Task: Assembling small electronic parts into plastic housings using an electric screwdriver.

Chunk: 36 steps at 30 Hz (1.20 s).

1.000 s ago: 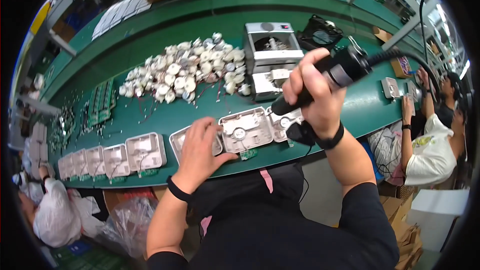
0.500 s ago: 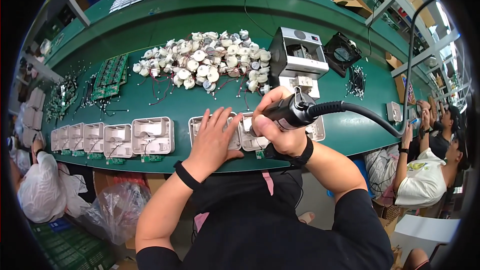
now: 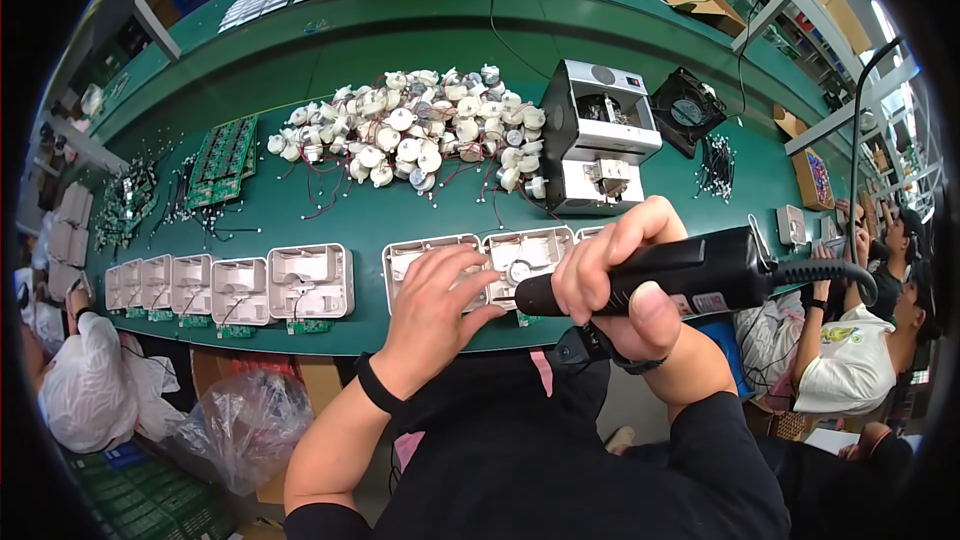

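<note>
In my right hand (image 3: 592,278) is a black corded electric screwdriver (image 3: 700,275), held almost level. Its narrow end points left, low over an open white plastic housing (image 3: 545,243) that has a round part inside. My left hand (image 3: 432,302) lies with fingers stretched over the neighbouring white housing (image 3: 398,262), partly covering it. The left thumb reaches close to the screwdriver's tip; whether they touch, I cannot tell. Another housing (image 3: 588,232) is mostly hidden behind my right hand. A bit of green circuit board (image 3: 527,319) shows at the bench edge beneath the tip.
White motors with red wires (image 3: 410,130) are heaped behind the housings. A silver-black machine (image 3: 600,130) and a black fan (image 3: 688,110) stand back right. Several housings (image 3: 310,280) line the left edge, near stacked circuit boards (image 3: 222,160). People sit at both sides.
My right hand has swung the screwdriver from an upright tilt to nearly level, its tip now toward my left hand. The left hand has shifted slightly right and down, its fingers more bent.
</note>
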Tool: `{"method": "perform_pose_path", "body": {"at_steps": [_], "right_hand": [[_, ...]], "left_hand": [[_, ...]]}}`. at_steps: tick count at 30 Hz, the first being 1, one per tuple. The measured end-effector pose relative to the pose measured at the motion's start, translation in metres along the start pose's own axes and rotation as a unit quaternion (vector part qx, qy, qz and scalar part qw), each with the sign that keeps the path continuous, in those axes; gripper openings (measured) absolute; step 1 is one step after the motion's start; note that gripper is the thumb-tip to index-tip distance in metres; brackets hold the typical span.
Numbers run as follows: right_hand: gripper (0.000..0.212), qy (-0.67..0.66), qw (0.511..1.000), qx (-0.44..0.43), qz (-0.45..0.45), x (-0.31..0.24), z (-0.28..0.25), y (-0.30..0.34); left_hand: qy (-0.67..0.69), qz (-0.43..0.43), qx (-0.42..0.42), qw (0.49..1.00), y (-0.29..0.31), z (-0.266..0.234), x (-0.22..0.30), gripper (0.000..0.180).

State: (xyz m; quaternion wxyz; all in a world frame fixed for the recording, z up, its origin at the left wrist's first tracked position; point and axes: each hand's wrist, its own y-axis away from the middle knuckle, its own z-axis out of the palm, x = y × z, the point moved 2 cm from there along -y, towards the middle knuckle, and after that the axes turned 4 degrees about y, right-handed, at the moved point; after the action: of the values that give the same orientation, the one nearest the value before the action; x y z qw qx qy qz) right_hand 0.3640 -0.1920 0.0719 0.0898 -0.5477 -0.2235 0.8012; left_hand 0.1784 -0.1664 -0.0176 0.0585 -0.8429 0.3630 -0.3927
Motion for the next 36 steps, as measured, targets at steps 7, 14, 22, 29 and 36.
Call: {"method": "perform_pose_path", "body": {"at_steps": [7,14,22,29,36], "right_hand": [[0.040,0.021,0.999,-0.016,0.018,-0.004,0.000,0.004],[0.037,0.053,0.998,-0.026,0.031,0.017,-0.003,0.001],[0.032,0.185,0.978,-0.052,0.081,0.062,-0.023,0.003],[0.028,0.171,0.980,0.048,0.088,0.070,-0.013,0.001],[0.030,0.333,0.939,-0.086,0.018,0.068,-0.023,-0.002]], "left_hand": [[-0.007,0.051,-0.009,0.999,0.001,0.009,0.000,0.032],[-0.017,0.006,-0.036,0.999,-0.008,0.007,0.004,0.058],[-0.099,-0.024,-0.097,0.990,-0.001,0.023,-0.014,0.091],[-0.103,-0.024,-0.093,0.990,0.003,0.030,-0.022,0.086],[-0.097,-0.024,-0.086,0.991,-0.002,0.029,-0.018,0.085]]}}
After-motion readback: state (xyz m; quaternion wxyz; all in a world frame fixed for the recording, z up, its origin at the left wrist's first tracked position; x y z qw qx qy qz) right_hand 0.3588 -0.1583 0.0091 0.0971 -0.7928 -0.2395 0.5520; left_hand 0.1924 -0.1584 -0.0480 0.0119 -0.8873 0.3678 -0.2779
